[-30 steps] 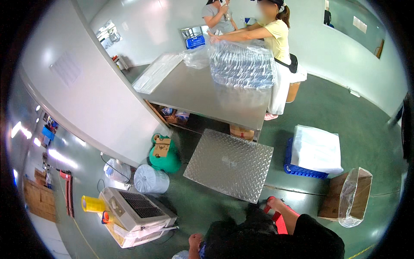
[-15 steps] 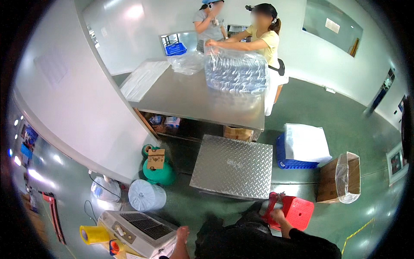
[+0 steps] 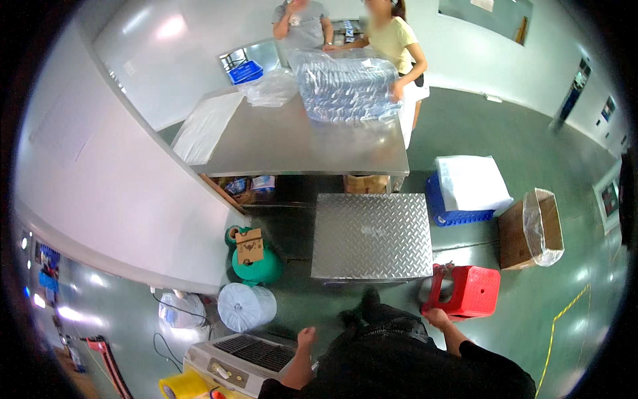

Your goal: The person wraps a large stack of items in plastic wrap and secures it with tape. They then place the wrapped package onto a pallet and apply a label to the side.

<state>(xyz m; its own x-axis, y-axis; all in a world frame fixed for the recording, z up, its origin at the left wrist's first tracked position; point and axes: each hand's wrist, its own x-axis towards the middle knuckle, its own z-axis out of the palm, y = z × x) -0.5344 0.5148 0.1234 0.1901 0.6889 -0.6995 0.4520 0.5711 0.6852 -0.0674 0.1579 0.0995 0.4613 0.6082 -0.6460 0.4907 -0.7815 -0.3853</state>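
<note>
My left hand point(image 3: 306, 338) is loosely closed above the floor beside a grey, grilled appliance point(image 3: 256, 352), with nothing seen in it. Low on the right, my right hand point(image 3: 436, 318) overlaps the near left edge of a red plastic stool point(image 3: 475, 292). Its fingers look bent, but whether they touch or grip the stool I cannot tell. In front of my legs stands a low metal platform point(image 3: 372, 236) with a diamond-plate top.
A steel table point(image 3: 286, 146) beyond the platform bears a big clear bag of bluish packs point(image 3: 349, 90); two people stand behind it. White-wrapped and green rolls point(image 3: 247, 307) stand left. A blue crate point(image 3: 458, 216) and an open carton point(image 3: 522, 236) stand right.
My view has shifted, and my left hand has moved up and right in it. The person in yellow has moved a hand from the bag's top to its right side.
</note>
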